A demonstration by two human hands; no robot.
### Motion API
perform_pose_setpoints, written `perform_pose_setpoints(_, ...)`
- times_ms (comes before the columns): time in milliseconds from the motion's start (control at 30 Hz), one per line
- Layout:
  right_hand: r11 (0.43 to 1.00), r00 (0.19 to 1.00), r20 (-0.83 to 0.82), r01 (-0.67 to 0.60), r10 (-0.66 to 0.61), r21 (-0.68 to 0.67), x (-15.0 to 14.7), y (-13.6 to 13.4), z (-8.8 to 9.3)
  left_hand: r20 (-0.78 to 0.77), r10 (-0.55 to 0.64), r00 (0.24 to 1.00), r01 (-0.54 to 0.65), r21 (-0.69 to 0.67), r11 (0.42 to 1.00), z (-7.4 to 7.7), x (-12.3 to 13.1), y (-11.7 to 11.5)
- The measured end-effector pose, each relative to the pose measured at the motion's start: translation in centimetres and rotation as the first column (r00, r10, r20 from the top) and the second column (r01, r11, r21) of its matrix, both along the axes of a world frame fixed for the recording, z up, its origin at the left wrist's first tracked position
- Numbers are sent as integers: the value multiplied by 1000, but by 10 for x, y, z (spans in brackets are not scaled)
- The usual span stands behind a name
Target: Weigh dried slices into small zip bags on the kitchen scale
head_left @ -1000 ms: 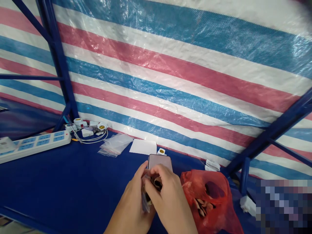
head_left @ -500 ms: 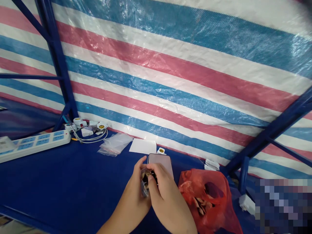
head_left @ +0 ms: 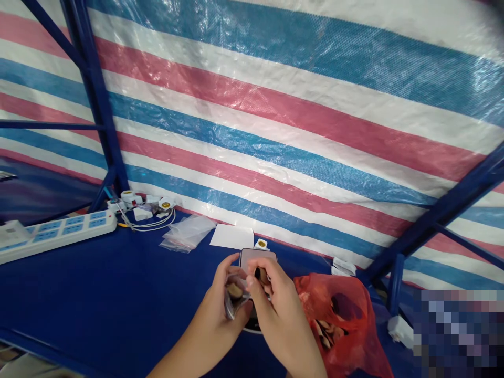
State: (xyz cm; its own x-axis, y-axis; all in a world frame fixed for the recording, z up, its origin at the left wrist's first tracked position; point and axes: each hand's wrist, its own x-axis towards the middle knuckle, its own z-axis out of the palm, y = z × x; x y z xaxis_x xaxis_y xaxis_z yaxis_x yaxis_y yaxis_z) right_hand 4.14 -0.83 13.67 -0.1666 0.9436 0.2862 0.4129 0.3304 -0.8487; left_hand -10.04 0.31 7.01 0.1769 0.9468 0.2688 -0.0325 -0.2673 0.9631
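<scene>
Pouch [head_left: 231, 305], clear, with brown pieces [head_left: 235, 290], clasped in left hand [head_left: 216, 319]; right hand [head_left: 275, 310] pinches one.

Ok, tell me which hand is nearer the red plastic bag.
Right. The right hand sits just left of the red plastic bag; the left hand, gripping a small clear pouch, is farther left.

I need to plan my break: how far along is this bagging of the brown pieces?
Early or midway, it seems. Done: the small clear bag in the left hand already holds a few pieces. In hand: the right hand pinches a brown piece at its mouth. Left: the red bag beside it holds many more, and spare clear bags lie unfilled near the tarp.
</scene>
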Motion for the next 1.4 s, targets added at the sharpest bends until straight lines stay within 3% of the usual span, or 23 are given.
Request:
perform_pose_setpoints(100,1000,994,-111,-15,14,-6,-1,-1,0,50,-23,998,24,-12,1000,-1,-6,3)
perform_pose_setpoints(200,996,980,-179,85,-82,12,2,1,-4,119,-56,991,59,-16,998,0,-18,13)
perform_pose_setpoints(300,973,968,-141,220,-208,70,11,7,-10,101,-98,990,94,39,995,17,-25,32)
perform_pose_setpoints(367,939,946,-93,319,-309,128,22,12,-13,-34,-137,990,141,151,979,37,-20,50)
perform_pose_setpoints(433,898,910,-5,409,-414,161,37,15,-17,-279,-172,945,255,295,921,55,-5,70)
perform_pose_setpoints(500,879,872,133,451,-471,155,54,17,-23,-519,-215,827,442,366,819,61,16,87)
perform_pose_setpoints(600,885,817,357,460,-452,69,76,17,-38,-715,-238,657,646,372,667,50,40,98)
perform_pose_setpoints(667,891,800,429,454,-419,25,88,16,-50,-724,-241,646,672,390,630,37,39,94)
perform_pose_setpoints(733,890,790,449,456,-417,24,98,15,-61,-666,-195,720,574,415,706,27,20,82)
perform_pose_setpoints(833,862,770,435,507,-467,28,112,14,-72,-544,80,835,168,392,905,9,-31,59)
perform_pose_setpoints(900,841,770,409,541,-490,-10,123,14,-77,-493,292,820,-135,330,934,-11,-66,44)
perform_pose_setpoints(967,821,769,386,569,-509,-52,135,12,-80,-524,367,769,-275,247,929,-35,-93,29)
perform_pose_setpoints(1067,786,750,366,613,-550,-75,152,6,-77,-568,361,740,-336,153,929,-64,-114,11)
perform_pose_setpoints(1200,752,710,376,658,-596,-50,155,-3,-55,-587,334,738,-313,140,939,-74,-115,7)
perform_pose_setpoints(1267,767,737,337,638,-585,-65,144,-5,-43,-614,327,719,-292,161,943,-74,-114,12)
perform_pose_setpoints(1400,869,874,186,475,-448,-137,113,-2,-33,-656,336,676,-264,209,941,-78,-114,18)
